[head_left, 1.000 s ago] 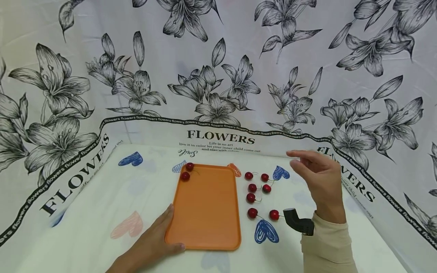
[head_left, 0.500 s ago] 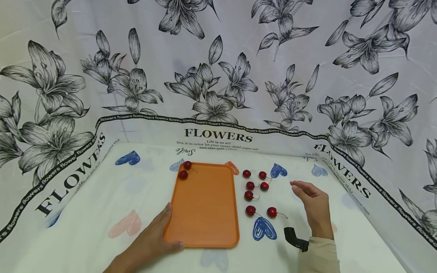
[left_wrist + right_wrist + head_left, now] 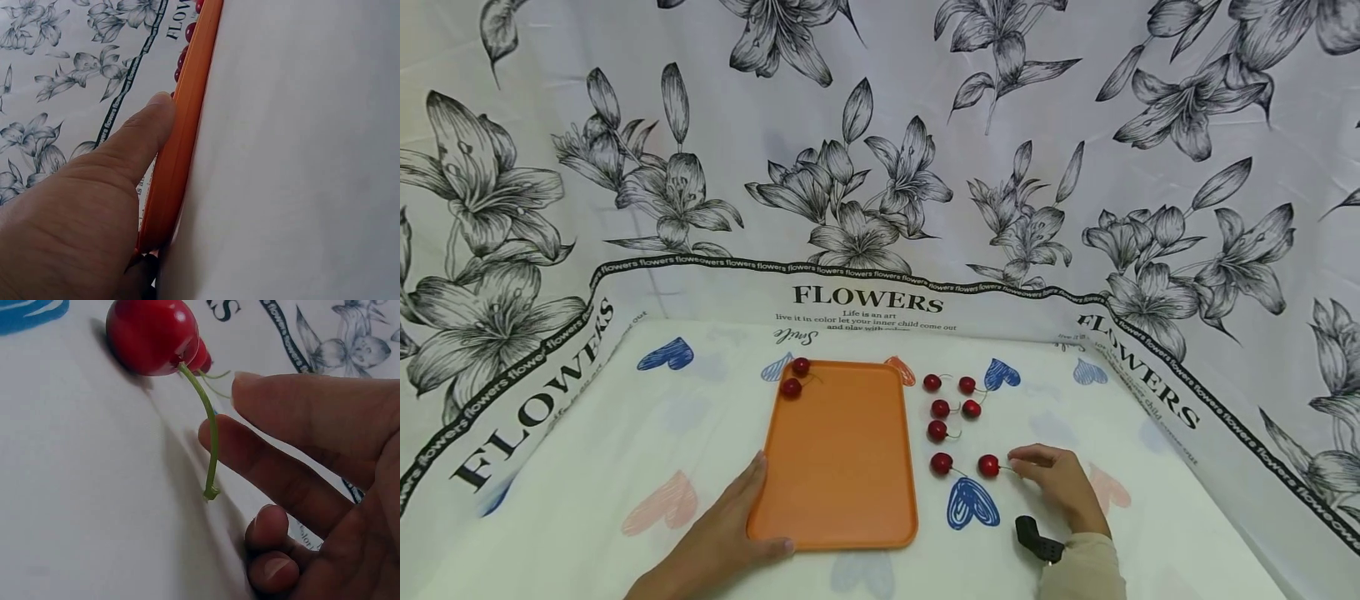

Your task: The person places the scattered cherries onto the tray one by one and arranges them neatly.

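Observation:
An orange tray (image 3: 835, 467) lies on the heart-printed cloth, with two cherries (image 3: 796, 378) in its far left corner. My left hand (image 3: 718, 521) holds the tray's near left corner, its thumb on the near edge and fingers along the left side. In the left wrist view the thumb (image 3: 147, 128) touches the tray's rim. To the tray's right, the nearest right cherry (image 3: 988, 465) has its stem toward my right hand (image 3: 1060, 483). In the right wrist view, that cherry's green stem (image 3: 211, 431) hangs before the thumb and a finger, which stand apart and do not pinch it.
Several more cherries (image 3: 937, 431) are loosely grouped on the cloth right of the tray. A white curtain (image 3: 700, 192) with black flowers rises behind the surface and along both sides. A black curved device (image 3: 1037, 540) is strapped at my right wrist.
My right hand has come down and toward me from beside the far cherries to the stem of the nearest right one. The left hand stays at the tray, and the view has shifted slightly.

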A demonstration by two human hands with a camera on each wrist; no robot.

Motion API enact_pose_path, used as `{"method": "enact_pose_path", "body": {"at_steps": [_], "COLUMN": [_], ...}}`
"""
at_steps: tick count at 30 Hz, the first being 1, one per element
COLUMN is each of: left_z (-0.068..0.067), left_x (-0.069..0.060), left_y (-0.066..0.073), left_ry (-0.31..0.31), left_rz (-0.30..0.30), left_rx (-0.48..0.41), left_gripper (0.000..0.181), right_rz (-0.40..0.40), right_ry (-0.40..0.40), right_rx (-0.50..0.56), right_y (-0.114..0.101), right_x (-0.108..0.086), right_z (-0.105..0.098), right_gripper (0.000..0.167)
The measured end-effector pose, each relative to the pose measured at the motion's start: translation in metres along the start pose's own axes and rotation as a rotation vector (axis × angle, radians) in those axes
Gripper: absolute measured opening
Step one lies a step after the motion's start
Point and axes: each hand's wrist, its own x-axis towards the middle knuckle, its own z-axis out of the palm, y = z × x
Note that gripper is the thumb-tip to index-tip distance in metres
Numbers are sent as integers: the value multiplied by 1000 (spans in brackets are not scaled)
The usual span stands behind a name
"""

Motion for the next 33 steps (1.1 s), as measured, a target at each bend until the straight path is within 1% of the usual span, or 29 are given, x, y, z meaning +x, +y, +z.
{"method": "enact_pose_path", "body": {"at_steps": [3, 6, 7, 10, 13, 16, 17, 20, 22, 24, 27, 28, 30, 33], "left_z": [-1, -1, 0, 1, 3, 3, 2, 1, 0, 0, 0, 1, 1, 1], "left_x": [-2, -3, -3, -2, -2, -2, -3, -3, -3, -2, -1, 0, 0, 2], "left_y": [-1, -1, 0, 0, -1, -1, -2, -2, -2, -2, -2, -2, -2, -1], "left_ry": [4, 3, 1, -7, -8, -4, 1, 5, 2, -3, -10, -11, -13, -20], "left_rz": [11, 6, -5, -41, -58, -46, -31, -19, -17, -26, -31, -35, -40, -55], "left_rx": [-7, -7, -5, 5, 1, -2, -2, 4, 6, 8, 12, 14, 21, 23], "left_gripper": [125, 125, 125, 126, 127, 126, 126, 126, 126, 126, 126, 127, 127, 127], "right_rz": [-18, -27, -26, -27, -32, -19, -12, -7, -13, -38, -79, -99, -154, -239], "right_ry": [-6, -5, -3, 3, 21, 49, 60, 99, 133, 178, 264, 295, 351, 406], "right_rx": [-8, -25, -32, -43, -51, -33, -10, 90, 200, 305, 447, 477, 550, 670], "right_y": [-1, -3, -4, -3, -2, -2, -3, -9, -16, -25, -41, -47, -59, -77], "right_x": [0, -1, -1, -1, -2, -3, -3, -4, -7, -10, -15, -17, -19, -22], "right_z": [3, 5, 6, 7, 7, 5, 5, 2, -1, -5, -11, -13, -16, -19], "right_gripper": [20, 15, 13, 11, 11, 11, 13, 26, 36, 41, 41, 39, 34, 28]}}
